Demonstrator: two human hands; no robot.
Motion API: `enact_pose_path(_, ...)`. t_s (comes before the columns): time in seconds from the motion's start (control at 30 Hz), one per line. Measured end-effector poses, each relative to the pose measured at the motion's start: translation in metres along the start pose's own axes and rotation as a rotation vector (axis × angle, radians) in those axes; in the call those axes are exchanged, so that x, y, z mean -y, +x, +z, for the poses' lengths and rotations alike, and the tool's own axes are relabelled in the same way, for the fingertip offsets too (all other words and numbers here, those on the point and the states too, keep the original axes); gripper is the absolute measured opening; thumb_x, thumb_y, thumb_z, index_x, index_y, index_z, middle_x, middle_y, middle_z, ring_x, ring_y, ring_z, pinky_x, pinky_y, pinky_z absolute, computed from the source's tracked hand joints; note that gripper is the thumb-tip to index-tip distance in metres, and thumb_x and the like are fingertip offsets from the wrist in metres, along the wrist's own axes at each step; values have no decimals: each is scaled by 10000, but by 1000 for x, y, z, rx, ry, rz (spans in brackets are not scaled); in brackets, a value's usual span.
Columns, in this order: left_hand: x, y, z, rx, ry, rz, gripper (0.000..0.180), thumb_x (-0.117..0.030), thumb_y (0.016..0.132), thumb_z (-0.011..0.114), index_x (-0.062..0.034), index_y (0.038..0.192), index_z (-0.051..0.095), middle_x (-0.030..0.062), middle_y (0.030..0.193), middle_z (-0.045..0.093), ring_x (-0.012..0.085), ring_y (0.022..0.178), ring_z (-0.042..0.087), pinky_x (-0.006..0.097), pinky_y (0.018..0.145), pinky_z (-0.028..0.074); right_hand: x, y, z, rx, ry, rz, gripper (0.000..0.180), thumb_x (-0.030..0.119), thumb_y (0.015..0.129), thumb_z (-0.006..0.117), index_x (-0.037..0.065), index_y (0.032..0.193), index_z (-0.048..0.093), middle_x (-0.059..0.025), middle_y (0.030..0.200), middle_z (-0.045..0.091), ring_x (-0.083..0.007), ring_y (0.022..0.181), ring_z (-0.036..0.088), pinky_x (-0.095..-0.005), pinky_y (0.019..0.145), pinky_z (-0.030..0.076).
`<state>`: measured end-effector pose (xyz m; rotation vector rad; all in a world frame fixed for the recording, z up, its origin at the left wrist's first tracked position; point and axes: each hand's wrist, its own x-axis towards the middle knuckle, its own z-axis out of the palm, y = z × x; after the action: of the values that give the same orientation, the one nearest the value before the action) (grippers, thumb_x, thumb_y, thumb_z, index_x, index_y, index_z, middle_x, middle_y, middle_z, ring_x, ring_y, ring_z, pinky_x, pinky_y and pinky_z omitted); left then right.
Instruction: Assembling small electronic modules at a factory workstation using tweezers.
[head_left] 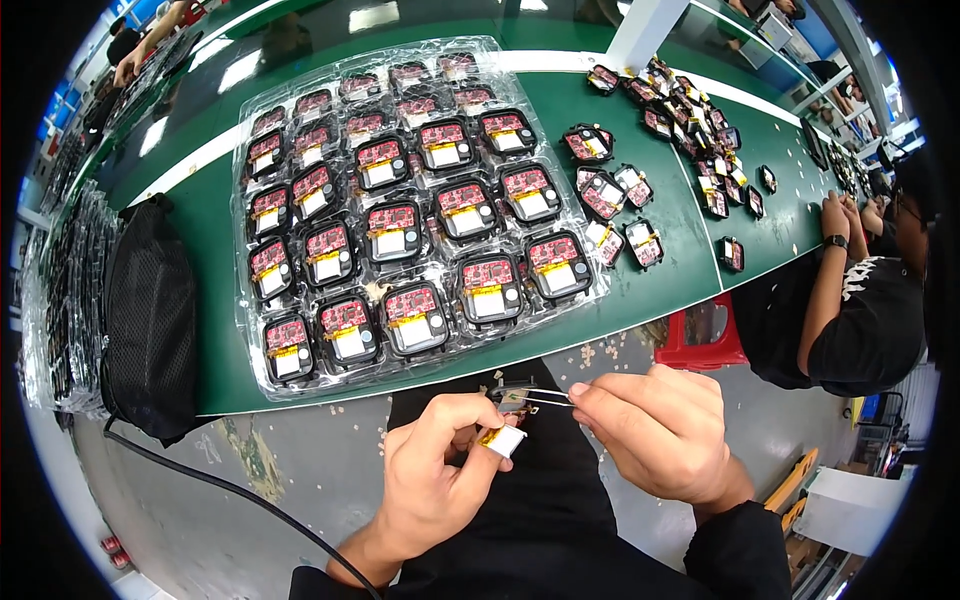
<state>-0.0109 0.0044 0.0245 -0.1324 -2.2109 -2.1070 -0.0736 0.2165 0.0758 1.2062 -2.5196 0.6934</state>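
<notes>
Head view: the left hand (440,460) pinches one small black-cased device (515,397) with one white rectangular battery (505,441), above the lap, in front of the table edge. The right hand (665,435) grips one pair of slim silver metal tweezers (548,403), tips at the device; contact is unclear. On the green table (630,295), one clear plastic tray (252,335) bears twenty-five red-board units (391,217), five rows of five; the loose heap (690,110) is too crowded to count.
</notes>
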Motion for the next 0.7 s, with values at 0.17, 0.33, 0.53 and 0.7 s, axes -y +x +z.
enact_pose_path(0.17, -1, -1, -2, 17, -8, -39, 190, 94, 942, 622, 12, 1053, 493, 100, 798, 644, 134, 641, 679, 231, 496, 503, -2, 2, 2, 15, 25, 1, 301, 34, 698, 743, 26, 999, 748, -40, 888, 702, -136, 563, 543, -267, 485, 451)
enact_pose_path(0.33, 0, -3, -3, 21, -19, -40, 188, 89, 944, 626, 8, 1054, 497, 95, 793, 647, 132, 637, 681, 222, 490, 495, -9, 3, 6, 11, 96, -1, 319, 31, 681, 758, 30, 1000, 748, -42, 882, 701, -143, 565, 546, -271, 486, 454)
enact_pose_path(0.53, -1, -2, -1, 3, -43, -62, 184, 93, 945, 623, 8, 1042, 493, 104, 798, 657, 129, 632, 680, 219, 486, 491, -8, 5, 1, 20, 80, -28, 331, 39, 663, 755, 26, 994, 750, -41, 881, 701, -139, 559, 538, -269, 471, 439)
enact_pose_path(0.7, -4, 0, -1, -21, -41, -89, 181, 94, 943, 618, 12, 1036, 486, 129, 825, 679, 133, 630, 680, 220, 488, 498, -1, 4, 4, -30, -55, -65, 301, 52, 684, 732, 13, 981, 749, -40, 883, 701, -119, 553, 513, -259, 455, 410)
